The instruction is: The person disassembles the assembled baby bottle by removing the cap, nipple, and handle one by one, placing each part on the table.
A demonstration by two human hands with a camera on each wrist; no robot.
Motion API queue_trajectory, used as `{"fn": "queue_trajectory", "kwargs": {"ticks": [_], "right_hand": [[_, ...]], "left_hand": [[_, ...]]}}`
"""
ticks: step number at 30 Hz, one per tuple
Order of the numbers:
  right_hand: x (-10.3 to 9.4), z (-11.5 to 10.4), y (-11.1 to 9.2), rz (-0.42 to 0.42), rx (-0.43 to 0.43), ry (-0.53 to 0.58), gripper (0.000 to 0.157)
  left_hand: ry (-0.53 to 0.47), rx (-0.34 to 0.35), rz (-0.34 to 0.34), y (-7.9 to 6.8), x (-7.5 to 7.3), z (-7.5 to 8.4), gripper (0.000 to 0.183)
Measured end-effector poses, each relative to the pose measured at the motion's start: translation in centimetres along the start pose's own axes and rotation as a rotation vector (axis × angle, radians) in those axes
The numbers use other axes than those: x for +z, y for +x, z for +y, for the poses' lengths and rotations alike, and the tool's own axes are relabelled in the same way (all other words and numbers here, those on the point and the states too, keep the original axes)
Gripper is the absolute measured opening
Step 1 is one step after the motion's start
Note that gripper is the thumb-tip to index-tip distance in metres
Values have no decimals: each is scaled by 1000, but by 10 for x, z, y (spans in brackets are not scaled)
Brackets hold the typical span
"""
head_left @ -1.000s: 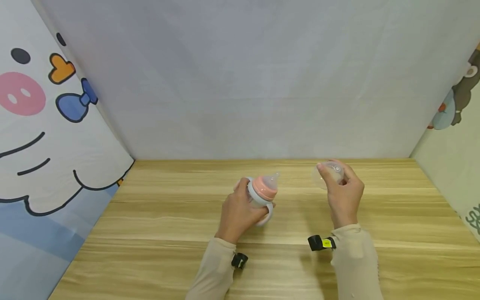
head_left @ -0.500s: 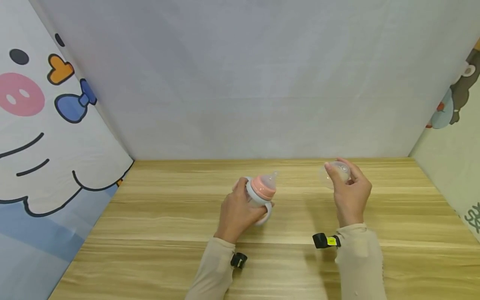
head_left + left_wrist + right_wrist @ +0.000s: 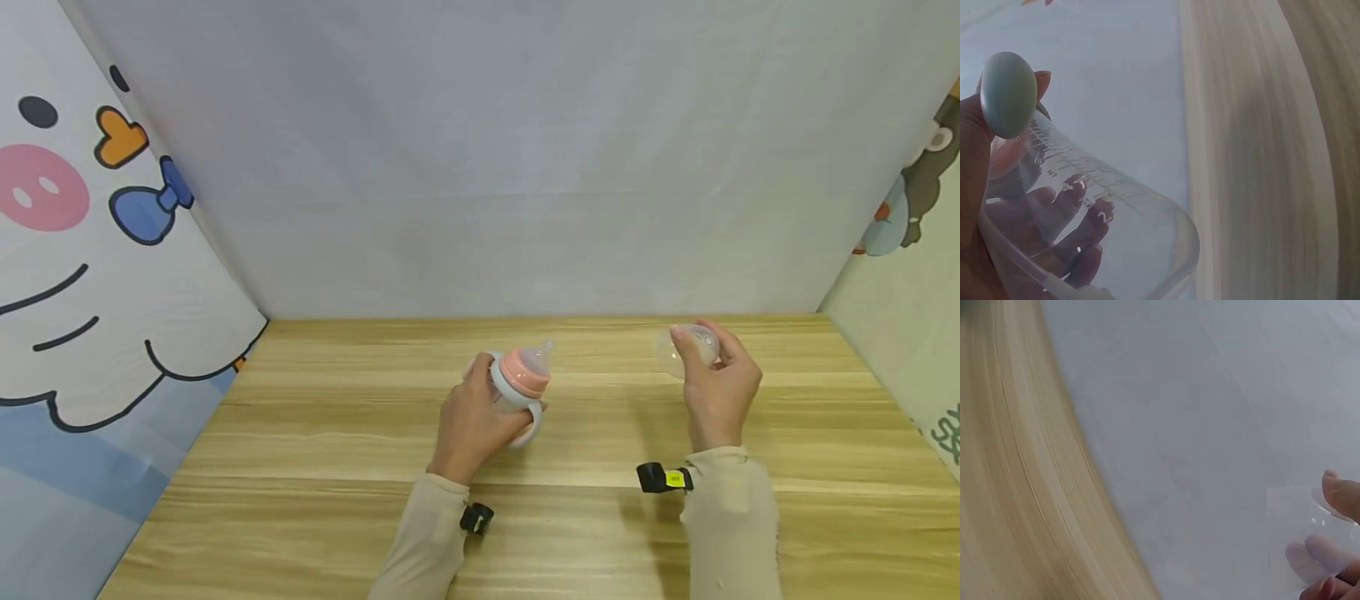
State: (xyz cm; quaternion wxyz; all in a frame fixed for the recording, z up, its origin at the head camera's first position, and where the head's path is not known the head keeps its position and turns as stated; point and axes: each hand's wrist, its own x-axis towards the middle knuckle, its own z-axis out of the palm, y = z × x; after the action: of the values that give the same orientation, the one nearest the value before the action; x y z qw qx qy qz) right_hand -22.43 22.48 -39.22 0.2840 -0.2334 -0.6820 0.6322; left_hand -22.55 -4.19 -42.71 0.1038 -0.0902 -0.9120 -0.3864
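Observation:
My left hand (image 3: 474,425) grips a baby bottle (image 3: 525,372) with a pink collar, a clear teat and white side handles. The bottle tilts a little, teat up and to the right. Through its clear body (image 3: 1141,219) in the left wrist view, fingers show behind the raised scale marks. Off to the right, my right hand (image 3: 720,392) holds a clear dome-shaped bottle cap (image 3: 675,354) between thumb and fingers. In the right wrist view the cap (image 3: 1291,519) is faint at the edge, with fingertips seen through it. Cap and bottle are well apart.
Both hands are above a wood-grain table (image 3: 315,467). A pale cloth wall (image 3: 525,167) rises along its back edge. Printed cartoon panels stand at the left (image 3: 112,250) and right (image 3: 915,333).
My right hand has moved steadily to the right with the cap, away from the bottle. The left hand and the bottle have stayed almost in place.

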Motion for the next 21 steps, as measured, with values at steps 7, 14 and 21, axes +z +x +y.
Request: {"fn": "queue_trajectory", "kwargs": {"ticks": [7, 14, 21], "right_hand": [[-5, 1, 4, -8, 74, 22, 48], [-10, 5, 10, -24, 103, -50, 51], [-12, 10, 13, -59, 157, -164, 51]], "left_hand": [[-2, -6, 6, 0, -1, -2, 70], [0, -19, 25, 1, -3, -4, 70], [-9, -5, 28, 1, -3, -5, 70]]}}
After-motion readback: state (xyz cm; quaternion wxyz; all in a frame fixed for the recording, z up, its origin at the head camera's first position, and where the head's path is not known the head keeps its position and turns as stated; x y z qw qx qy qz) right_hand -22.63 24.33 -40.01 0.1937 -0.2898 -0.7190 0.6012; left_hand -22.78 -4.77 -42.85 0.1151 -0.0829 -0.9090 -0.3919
